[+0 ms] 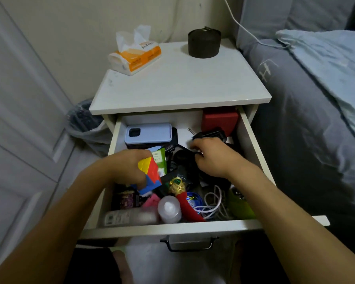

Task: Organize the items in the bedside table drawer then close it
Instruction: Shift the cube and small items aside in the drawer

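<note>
The white bedside table drawer point(172, 227) stands pulled out and full of clutter. My left hand point(127, 167) grips a multicoloured puzzle cube point(150, 175) above the drawer's left side. My right hand point(211, 156) reaches into the middle right, its fingers curled on a black item point(182, 155); what that item is stays unclear. At the back lie a blue phone case point(148, 133), a red box point(219, 119) and a black plug adapter point(211, 135). A green carton point(159, 159), a white bottle point(169, 209), a red tassel charm point(184, 197), white cables point(213, 203) and a green object point(239, 204) fill the front.
On the table top point(182, 87) sit a tissue pack point(134, 56) and a dark round container point(204, 43). A lined bin point(86, 124) stands left of the table, beside white doors point(19, 119). The bed point(316, 99) with grey bedding is close on the right.
</note>
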Demonstrator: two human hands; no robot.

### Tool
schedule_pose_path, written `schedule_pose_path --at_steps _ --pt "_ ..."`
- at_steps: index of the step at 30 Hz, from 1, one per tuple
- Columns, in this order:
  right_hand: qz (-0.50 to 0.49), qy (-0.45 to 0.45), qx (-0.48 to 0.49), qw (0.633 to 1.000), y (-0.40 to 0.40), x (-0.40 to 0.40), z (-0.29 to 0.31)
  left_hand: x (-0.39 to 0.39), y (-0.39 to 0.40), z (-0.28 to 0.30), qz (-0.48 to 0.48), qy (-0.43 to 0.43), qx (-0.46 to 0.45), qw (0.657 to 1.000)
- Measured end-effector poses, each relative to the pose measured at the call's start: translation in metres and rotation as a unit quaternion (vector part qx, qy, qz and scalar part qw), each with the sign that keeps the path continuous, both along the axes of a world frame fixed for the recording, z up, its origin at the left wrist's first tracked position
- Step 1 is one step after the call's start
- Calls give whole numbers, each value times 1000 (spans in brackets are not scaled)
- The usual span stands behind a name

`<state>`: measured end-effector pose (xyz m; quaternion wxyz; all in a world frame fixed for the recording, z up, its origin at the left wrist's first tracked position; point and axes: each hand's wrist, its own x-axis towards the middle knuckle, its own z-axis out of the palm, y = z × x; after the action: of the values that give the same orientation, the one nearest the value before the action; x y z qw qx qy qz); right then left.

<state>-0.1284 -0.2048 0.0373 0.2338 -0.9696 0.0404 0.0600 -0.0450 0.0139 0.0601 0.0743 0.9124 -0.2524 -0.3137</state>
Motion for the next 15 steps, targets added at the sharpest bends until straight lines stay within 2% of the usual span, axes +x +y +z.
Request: schedule_pose_path --at_steps 4,8,15 --pt "1 62 -11 998 12 29 -14 -1 4 -2 -43 10 69 997" --pt "3 157 -33 987 17 52 -28 -4 3 -4 -58 50 34 997" --pt "-38 124 67 989 18 58 -27 -5 1 -16 -14 -10 -56 998"
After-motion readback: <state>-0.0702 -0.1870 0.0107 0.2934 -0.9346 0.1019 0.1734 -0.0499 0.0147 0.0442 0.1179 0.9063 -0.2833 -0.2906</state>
